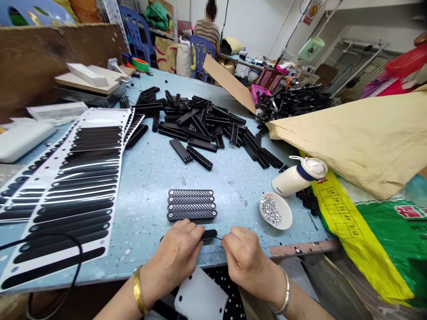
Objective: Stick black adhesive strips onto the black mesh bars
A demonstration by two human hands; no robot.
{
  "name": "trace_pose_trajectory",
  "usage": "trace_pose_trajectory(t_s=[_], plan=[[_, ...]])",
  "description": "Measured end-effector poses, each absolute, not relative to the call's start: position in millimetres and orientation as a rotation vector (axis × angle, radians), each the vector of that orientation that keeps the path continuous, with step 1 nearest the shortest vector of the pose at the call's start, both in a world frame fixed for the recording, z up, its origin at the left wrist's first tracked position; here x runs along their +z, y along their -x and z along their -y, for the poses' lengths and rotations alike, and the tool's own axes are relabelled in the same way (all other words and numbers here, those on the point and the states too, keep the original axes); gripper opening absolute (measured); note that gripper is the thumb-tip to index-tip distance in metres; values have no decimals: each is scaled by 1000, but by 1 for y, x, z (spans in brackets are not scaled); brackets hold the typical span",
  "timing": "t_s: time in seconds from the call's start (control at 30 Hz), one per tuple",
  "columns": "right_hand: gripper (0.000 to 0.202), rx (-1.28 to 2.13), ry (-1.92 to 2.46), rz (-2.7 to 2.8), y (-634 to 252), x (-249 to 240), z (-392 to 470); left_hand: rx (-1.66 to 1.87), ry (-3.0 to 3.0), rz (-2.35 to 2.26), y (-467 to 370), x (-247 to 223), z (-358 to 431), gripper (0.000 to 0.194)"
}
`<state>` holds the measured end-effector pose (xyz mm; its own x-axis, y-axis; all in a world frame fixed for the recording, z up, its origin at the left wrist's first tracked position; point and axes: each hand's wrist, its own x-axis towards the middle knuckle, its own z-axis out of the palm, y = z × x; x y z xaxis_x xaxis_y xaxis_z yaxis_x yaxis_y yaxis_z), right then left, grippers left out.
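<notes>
A pale blue worktop (150, 173) is seen from above, with two bare hands at its near edge. The left hand (178, 253), a gold bangle on its wrist, is closed over a black plastic strip (209, 234) that lies flat on the worktop; only the strip's right end shows past the fingers. The right hand (243, 255), with a silver bangle on its wrist, is curled just beside that end, fingers drawn together; whether the strip is touched by it cannot be told.

Just beyond the left hand, four perforated black strips (191, 205) are lined up side by side, touching. Beyond the right hand and a little to its right, a small white dish of shiny metal bits (275, 211) is set, and past that a white bottle (298, 177) lies on its side. Well beyond both hands, a loose heap of black strips (203, 118) is spread out. To the left of the left hand, white backing sheets with long black stickers (80, 186) are laid out. A seated person (207, 29) is seen far behind, back turned.
</notes>
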<state>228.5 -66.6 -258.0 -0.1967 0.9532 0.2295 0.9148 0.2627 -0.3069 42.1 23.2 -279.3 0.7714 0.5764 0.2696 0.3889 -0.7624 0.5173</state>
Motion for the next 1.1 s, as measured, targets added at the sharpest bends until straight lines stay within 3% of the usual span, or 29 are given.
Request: trace_pose_trajectory(t_s=[0.4, 0.63, 0.9, 1.1], plan=[[19, 8, 1491, 2803, -214, -221, 43, 636, -2525, -733, -42, -287, -22, 21], [26, 153, 1775, 2419, -228, -254, 71, 602, -2488, -727, -42, -284, -23, 17], [25, 399, 1748, 2024, -218, -289, 77, 648, -2469, -709, -41, -285, -25, 18], [28, 303, 1643, 1917, -207, -292, 75, 711, -2470, -724, -40, -291, -27, 25]])
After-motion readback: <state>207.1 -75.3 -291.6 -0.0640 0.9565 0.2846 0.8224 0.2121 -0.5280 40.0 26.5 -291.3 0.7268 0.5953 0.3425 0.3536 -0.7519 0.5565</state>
